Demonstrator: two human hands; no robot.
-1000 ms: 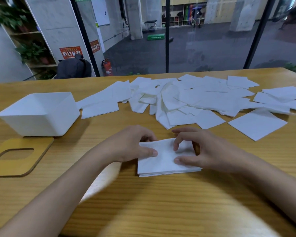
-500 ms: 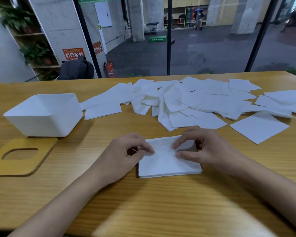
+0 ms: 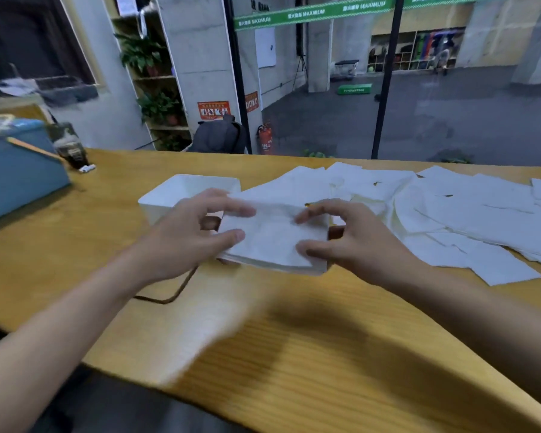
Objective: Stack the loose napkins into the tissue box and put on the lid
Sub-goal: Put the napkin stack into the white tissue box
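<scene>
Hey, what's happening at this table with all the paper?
A person holds a squared-up stack of napkins between the left hand and the right hand, lifted off the wooden table right beside the open white tissue box. Many loose napkins lie scattered to the right. The wooden lid lies mostly hidden under the left forearm, not on the box.

Both hands grip a napkin stack (image 3: 272, 242) above the bench (image 3: 341, 354), the left hand (image 3: 188, 235) on its 9 o'clock edge, the right hand (image 3: 353, 242) on its 3 o'clock edge. The white box (image 3: 181, 195) sits just behind at 10 o'clock. Loose napkins (image 3: 450, 214) spread toward 2 o'clock.
</scene>
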